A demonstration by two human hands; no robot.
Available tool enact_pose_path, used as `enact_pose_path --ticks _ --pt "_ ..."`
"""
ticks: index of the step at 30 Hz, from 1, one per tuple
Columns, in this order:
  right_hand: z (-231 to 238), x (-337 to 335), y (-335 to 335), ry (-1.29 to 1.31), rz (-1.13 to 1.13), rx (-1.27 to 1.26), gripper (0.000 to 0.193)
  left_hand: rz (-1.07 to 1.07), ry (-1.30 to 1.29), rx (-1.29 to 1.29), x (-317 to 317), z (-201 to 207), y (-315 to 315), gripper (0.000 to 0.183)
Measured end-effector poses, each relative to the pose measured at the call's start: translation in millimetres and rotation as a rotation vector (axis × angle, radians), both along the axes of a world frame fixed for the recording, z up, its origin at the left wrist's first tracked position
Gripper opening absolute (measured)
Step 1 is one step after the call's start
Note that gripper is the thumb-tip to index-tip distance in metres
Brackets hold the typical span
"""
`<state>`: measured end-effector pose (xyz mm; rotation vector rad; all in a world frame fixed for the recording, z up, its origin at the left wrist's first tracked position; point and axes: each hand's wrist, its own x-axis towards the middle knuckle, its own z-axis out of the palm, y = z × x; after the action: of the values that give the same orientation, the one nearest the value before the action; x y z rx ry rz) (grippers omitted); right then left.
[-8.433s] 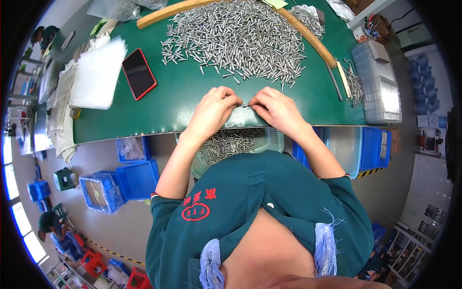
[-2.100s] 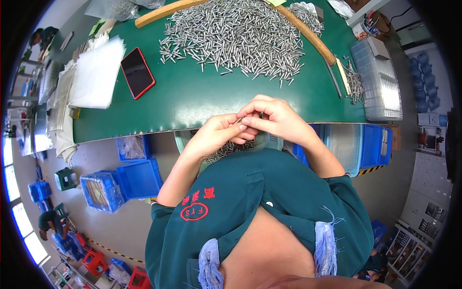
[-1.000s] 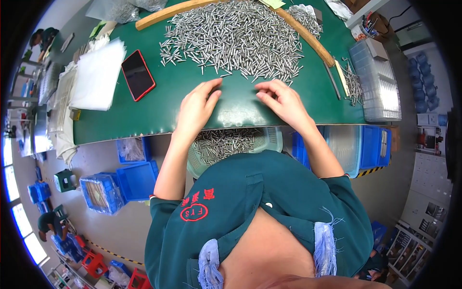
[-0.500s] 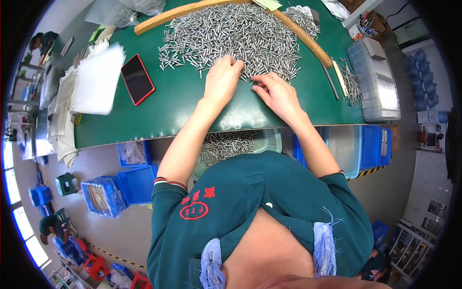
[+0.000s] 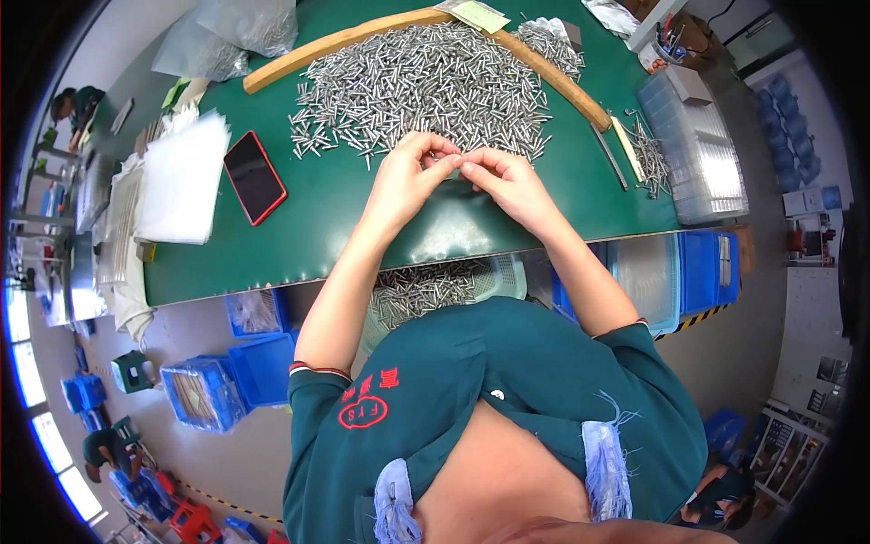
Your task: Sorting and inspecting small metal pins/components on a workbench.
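A wide heap of small silvery metal pins [image 5: 426, 86] is spread over the green tabletop [image 5: 317, 240]. At the heap's near edge, my left hand [image 5: 410, 181] and my right hand [image 5: 510, 186] meet, thumbs and index fingers pinched and their tips almost touching. Whatever sits between the fingertips is too small and too covered to make out. Below the table edge, a pale green basket [image 5: 507, 275] holds more metal pins, partly hidden by my shirt.
Wooden bars [image 5: 335, 47] fence the heap's far side. A red-edged phone [image 5: 255, 179] and white sheets [image 5: 184, 177] lie to the left. Rightward are a thin metal rod [image 5: 609, 158], loose longer pins [image 5: 651, 154] and stacked clear plastic boxes [image 5: 693, 150]. Blue bins [image 5: 261, 358] stand below.
My hands have come together from slightly apart, a little nearer to me. The left fingers have left the heap, and the right fingertips now meet the left ones.
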<state>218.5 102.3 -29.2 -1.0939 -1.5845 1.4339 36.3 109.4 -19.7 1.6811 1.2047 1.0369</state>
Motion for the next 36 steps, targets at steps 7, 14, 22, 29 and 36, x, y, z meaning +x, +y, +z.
enact_pose_path --ticks 7,14,22,29,36 --pt "15 17 14 -0.007 -0.135 -0.144 0.022 0.084 -0.058 -0.030 -21 -22 -8 0.028" --pt "16 117 145 -0.672 -0.617 0.461 0.041 0.152 -0.037 -0.051 -40 -19 -27 0.025" --pt "26 102 122 -0.181 -0.442 0.521 0.031 0.250 0.198 0.091 -50 -15 -20 0.027" --pt "-12 34 39 -0.767 -0.052 0.775 0.064 0.190 0.732 0.379 -29 -35 32 0.056" --pt "-30 18 23 -0.888 0.014 0.873 0.065 0.127 0.852 0.371 -17 -51 32 0.079"
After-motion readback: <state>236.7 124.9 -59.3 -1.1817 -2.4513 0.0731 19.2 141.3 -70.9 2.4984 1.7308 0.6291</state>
